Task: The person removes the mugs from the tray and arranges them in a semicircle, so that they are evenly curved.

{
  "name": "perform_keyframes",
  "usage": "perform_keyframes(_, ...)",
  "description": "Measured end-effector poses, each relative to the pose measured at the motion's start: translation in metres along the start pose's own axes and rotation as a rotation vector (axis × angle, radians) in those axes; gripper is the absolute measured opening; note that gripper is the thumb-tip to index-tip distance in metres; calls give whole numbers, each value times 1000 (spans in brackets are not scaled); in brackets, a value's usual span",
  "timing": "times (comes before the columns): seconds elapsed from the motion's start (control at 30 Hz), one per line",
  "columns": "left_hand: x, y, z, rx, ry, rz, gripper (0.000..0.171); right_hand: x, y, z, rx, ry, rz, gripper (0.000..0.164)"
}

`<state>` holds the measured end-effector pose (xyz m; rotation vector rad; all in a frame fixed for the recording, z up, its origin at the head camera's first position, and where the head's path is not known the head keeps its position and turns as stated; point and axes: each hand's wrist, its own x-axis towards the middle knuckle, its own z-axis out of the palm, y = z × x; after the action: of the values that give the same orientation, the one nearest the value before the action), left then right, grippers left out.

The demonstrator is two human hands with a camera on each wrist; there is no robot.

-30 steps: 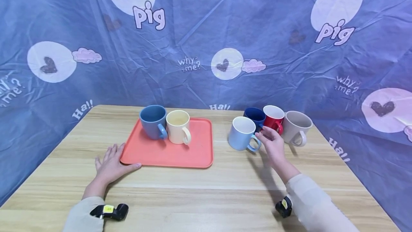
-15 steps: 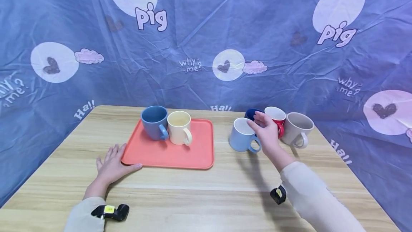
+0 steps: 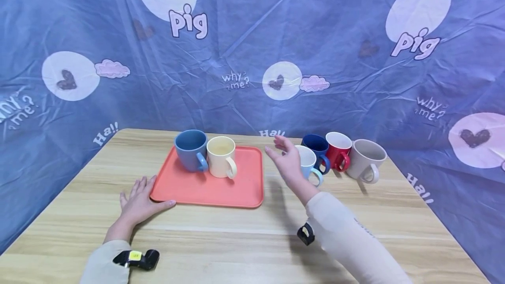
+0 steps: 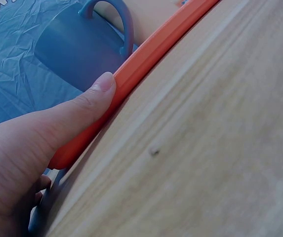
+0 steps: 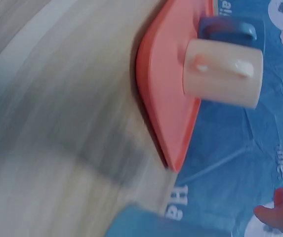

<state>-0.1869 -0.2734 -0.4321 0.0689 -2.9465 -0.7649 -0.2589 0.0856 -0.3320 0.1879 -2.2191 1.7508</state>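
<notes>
My left hand (image 3: 140, 203) rests at the near left corner of the coral tray (image 3: 248, 187), its thumb along the tray's front edge, fingers spread. On the tray stand a blue mug (image 3: 189, 150) and a cream mug (image 3: 218, 157), side by side, handles toward me. My right hand (image 3: 289, 163) hovers in the air between the tray and the light blue mug (image 3: 308, 161), partly covering that mug; its fingers are loosely bent with nothing between them. In the right wrist view, the right hand's fingertips (image 5: 279, 207) show at the lower right corner.
Right of the light blue mug stand a navy mug (image 3: 315, 143), a red mug (image 3: 337, 150) and a grey mug (image 3: 367, 161) on the wooden table (image 3: 221, 244). A blue printed cloth (image 3: 244, 34) hangs behind the table.
My right hand has lifted off from near the light blue mug's handle and moved left, over and past that mug toward the tray. The left hand keeps its place on the tray.
</notes>
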Motion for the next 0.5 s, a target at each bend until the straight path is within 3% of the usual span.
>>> perform_keyframes(0.5,-1,1,-1,4,-1,5,108,-17,19,56,-33,-67,58,44)
